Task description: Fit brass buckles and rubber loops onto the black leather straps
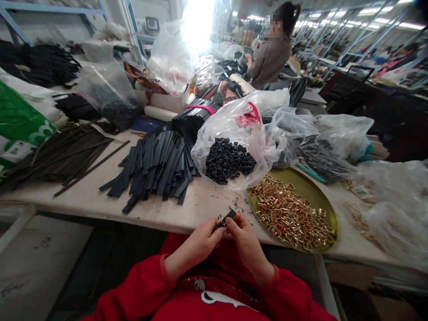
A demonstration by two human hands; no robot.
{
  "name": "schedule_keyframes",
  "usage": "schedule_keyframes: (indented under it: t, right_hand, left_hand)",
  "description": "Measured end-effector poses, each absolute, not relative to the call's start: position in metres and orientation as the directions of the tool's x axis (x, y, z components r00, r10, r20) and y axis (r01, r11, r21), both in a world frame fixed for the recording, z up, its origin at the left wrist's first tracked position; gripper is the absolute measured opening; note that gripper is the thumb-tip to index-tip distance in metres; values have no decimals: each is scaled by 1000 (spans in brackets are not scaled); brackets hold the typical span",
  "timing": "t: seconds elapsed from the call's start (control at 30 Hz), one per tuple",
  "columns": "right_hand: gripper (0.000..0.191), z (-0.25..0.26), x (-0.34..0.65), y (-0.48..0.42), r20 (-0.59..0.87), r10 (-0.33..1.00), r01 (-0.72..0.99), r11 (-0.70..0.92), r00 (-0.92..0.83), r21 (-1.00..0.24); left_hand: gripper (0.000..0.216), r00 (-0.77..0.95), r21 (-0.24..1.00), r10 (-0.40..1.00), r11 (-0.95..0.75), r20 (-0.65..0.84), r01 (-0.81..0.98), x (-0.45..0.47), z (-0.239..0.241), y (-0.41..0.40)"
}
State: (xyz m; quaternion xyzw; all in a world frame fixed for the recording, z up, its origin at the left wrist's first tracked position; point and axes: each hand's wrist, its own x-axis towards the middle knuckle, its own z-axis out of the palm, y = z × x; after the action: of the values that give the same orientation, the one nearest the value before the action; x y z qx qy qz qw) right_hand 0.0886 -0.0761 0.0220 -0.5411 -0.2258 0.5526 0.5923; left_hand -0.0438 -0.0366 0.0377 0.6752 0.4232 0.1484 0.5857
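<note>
Close to my body at the table's front edge, both hands meet on one short black strap [230, 215]. My left hand [204, 238] pinches its left part, and my right hand [243, 232] grips it at the right between thumb and fingers. A bit of gold metal, seemingly a buckle, shows on the strap between the hands; the fingers hide most of it. Right of my hands lies a round gold tray [329, 213] heaped with gold buckles [294, 214]. Beyond my hands, a clear plastic bag [200, 147] holds many small black loops [229, 160].
Black strips [157, 162] lie in a pile at the left centre, with brown strips [76, 154] farther left. More plastic bags [394, 218] crowd the right side. Small dark scraps dot the white table [203, 200]. A person [272, 53] stands beyond the table.
</note>
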Motion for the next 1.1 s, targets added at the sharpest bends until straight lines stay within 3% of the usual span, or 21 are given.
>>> schedule_keyframes:
  t: [0.27, 0.37, 0.47, 0.57, 0.7, 0.83, 0.97, 1.03, 1.1]
  right_hand:
    - [18, 28, 85, -77, -404, 907, -543, -281, 121, -791]
    - [17, 31, 86, -77, -434, 898, -604, -303, 80, -737]
    - [18, 32, 88, -80, -415, 906, -572, -297, 85, -765]
    - [18, 32, 91, -84, -401, 913, -461, -322, 81, -827]
    - [17, 31, 97, -86, -345, 928, -193, -317, 137, -929]
    - [10, 32, 101, -88, -215, 963, 94, -233, 165, -968]
    - [8, 37, 103, -89, 42, 981, 369, -31, 191, -929]
    - [8, 38, 104, -89, 80, 983, 407, 7, 163, -913]
    - [8, 36, 105, -88, -15, 991, 383, -67, 137, -922]
  left_hand:
    - [26, 623, 932, 693, 256, -363, 258, -41, 42, -35]
    - [29, 595, 933, 720, 247, -357, 261, -39, 43, -39]
    - [30, 575, 936, 745, 206, -339, 286, -38, 43, -42]
    - [30, 571, 932, 747, 186, -341, 312, -40, 42, -45]
    - [27, 568, 926, 752, 153, -335, 344, -41, 40, -49]
    - [27, 582, 926, 736, 170, -347, 337, -42, 42, -52]
    - [28, 572, 927, 766, 81, -292, 365, -43, 45, -53]
    - [27, 568, 921, 783, 18, -254, 388, -44, 47, -53]
    - [26, 553, 898, 793, -17, -256, 440, -44, 50, -54]
